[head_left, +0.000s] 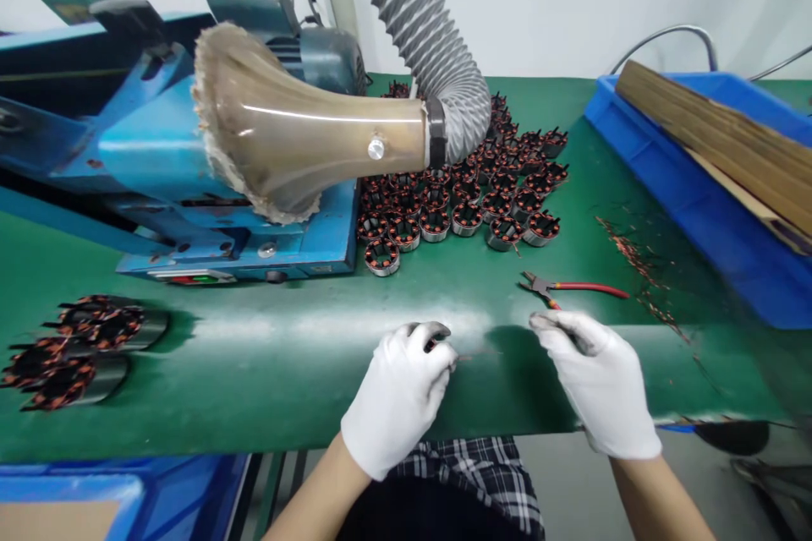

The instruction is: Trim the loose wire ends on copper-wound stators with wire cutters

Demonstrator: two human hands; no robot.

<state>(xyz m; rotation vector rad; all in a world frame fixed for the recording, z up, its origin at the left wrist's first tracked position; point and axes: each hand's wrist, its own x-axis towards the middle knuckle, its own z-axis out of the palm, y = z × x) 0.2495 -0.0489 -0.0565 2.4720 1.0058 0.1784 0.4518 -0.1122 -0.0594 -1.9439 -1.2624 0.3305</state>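
My left hand [406, 385], in a white glove, is closed round a wound motor stator [431, 345] above the table's near part. The fingers cover most of it, and only a dark bit with a thin wire shows. To the right, my gloved right hand [589, 368] has its thumb and fingertips pinched together; whatever may be between them is hidden. Just beyond it lie red-handled cutting pliers [587, 287], one handle running in under the fingers. Many similar stators [435, 224] with copper windings stand grouped beyond my hands.
A blue machine [304, 249] with a funnel-shaped hood [330, 131] and grey hose [437, 34] stands at left. More stators [95, 376] sit at near left. Copper wire scraps [634, 258] lie beside a blue bin [704, 228] holding cardboard [716, 127].
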